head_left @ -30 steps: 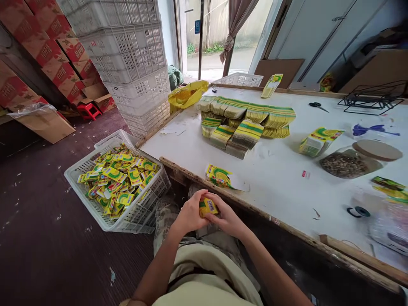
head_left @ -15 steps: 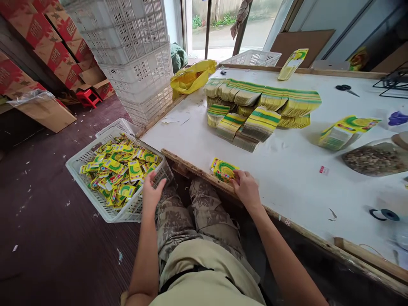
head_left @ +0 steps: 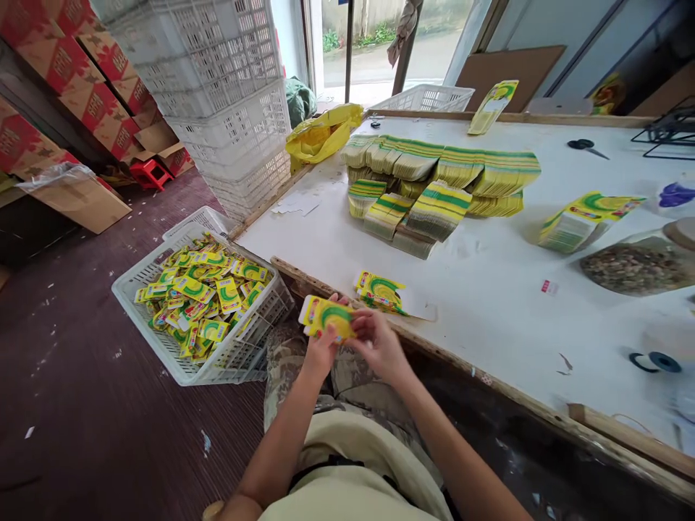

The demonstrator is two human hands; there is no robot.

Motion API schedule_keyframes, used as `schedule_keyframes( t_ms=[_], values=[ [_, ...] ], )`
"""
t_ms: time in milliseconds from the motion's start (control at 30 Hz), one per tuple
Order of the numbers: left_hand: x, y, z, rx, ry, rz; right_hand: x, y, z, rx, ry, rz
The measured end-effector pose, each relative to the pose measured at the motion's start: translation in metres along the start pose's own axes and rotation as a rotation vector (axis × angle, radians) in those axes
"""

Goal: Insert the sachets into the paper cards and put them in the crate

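A small yellow-and-green cardboard box (head_left: pixel 324 315) is held above my lap, just off the table's front edge. My left hand (head_left: pixel 321 353) grips it from below, thumb across its face. At its right end, the fingers of my right hand (head_left: pixel 381 347) pinch the box; motion blurs that end a little. Just beyond, more flat yellow-and-green box blanks (head_left: pixel 380 291) lie at the table edge, one white flap sticking out to the right. To my left, a white plastic crate (head_left: pixel 187 376) holds many similar small boxes (head_left: pixel 195 289).
Bundled stacks of box blanks (head_left: pixel 439 206) stand mid-table. Farther right are scissors (head_left: pixel 583 145), an upright yellow packet (head_left: pixel 586 221), a clear jar (head_left: pixel 635 268) and a spool (head_left: pixel 659 363). A wooden strip edges the table (head_left: pixel 521 325). Tall stacked crates (head_left: pixel 233 123) rise at the left.
My right hand has left the blanks on the table and moved left with a box. My left hand has moved right from the crate's side and now grips the box.
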State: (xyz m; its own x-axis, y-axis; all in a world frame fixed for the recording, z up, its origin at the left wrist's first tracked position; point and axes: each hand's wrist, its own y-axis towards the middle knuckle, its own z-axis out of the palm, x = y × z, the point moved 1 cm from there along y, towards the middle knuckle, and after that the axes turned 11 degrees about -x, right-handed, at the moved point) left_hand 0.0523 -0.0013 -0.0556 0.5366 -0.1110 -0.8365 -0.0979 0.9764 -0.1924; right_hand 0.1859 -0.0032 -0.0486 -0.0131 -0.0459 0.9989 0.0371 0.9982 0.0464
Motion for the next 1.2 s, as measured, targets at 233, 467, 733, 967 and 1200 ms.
schedule_keyframes(
  t_ms=[233,467,733,967,1200],
  values=[
    [-0.006,0.003,0.009,-0.353,-0.286,0.002,0.01,-0.026,0.03,0.12,0.002,0.021],
    [0.001,-0.008,0.005,-0.221,-0.235,0.08,0.006,-0.01,0.007,0.029,0.015,0.055],
    [0.006,-0.015,0.005,-0.46,-0.037,0.203,0.006,-0.021,0.02,0.08,0.091,0.102],
    [0.007,-0.014,0.0,-0.413,-0.041,0.147,0.009,-0.008,0.002,-0.074,-0.047,-0.017],
    [-0.02,-0.006,-0.014,-0.307,-0.065,0.145,0.031,0.006,-0.025,-0.103,-0.203,-0.328]
  ],
)
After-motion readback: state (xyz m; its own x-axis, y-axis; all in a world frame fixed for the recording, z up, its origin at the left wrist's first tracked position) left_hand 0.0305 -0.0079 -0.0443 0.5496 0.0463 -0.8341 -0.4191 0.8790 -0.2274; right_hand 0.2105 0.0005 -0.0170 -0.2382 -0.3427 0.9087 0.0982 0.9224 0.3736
